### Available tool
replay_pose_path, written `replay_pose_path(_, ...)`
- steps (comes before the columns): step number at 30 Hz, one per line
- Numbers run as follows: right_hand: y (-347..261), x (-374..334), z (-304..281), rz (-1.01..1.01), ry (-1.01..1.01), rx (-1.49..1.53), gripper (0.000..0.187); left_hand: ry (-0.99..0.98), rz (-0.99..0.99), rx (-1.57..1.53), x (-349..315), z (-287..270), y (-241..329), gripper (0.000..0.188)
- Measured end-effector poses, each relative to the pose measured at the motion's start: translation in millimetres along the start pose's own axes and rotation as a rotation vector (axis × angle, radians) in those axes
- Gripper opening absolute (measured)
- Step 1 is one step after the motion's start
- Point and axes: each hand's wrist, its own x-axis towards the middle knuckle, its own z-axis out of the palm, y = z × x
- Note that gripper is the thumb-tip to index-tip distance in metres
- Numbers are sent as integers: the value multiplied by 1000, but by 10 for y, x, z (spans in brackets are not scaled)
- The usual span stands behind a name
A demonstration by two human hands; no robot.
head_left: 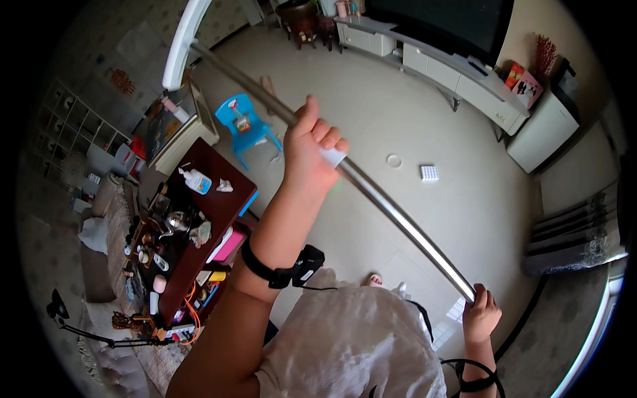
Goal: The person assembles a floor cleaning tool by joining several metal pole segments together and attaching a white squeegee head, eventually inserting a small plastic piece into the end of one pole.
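A long, shiny metal pole [401, 217] runs slantwise across the view, from the upper left down to the right. At its far upper end is a long white head [184, 46], partly cut off by the picture's edge; it looks like that of a flat mop. My left hand [310, 151] is closed round the pole near its middle, by a short white sleeve, with the thumb lying along the shaft. At the lower right, my right hand [481, 314] wraps the pole's near end. The head is raised, apart from the floor as far as I can tell.
A blue plastic chair [247, 132] holds a spray bottle. Left stands a dark red table [229, 192] crowded with a kettle and bottles. On the pale floor lie a white ring [394, 161] and a small white gridded block [429, 173]. A low TV cabinet [458, 79] lines the far wall.
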Motion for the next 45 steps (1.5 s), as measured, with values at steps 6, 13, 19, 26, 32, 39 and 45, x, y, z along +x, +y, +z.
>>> replay_pose_path(6,-113,-122,93,147,-299,356,12,-101,23,57,-44,78,31,17)
replay_pose_path(13,-253,-226,14,483,-1104,1018,14,-252,-89,43,-19,2,23,16)
replay_pose_path(19,-194,-155,4,472,-1551,1312,16,-378,-174,-30,69,-67,15,18)
replay_pose_path(26,-299,342,43,18,30,251,31,12,81,57,-23,130,-83,17)
replay_pose_path(32,-295,219,178,149,-183,303,14,-78,28,64,-80,75,-126,18)
replay_pose_path(39,-461,184,6,419,-1032,1030,7,-227,-58,54,-134,-64,-75,16)
replay_pose_path(45,-325,243,-45,402,-923,929,16,-28,50,153,-22,36,102,17)
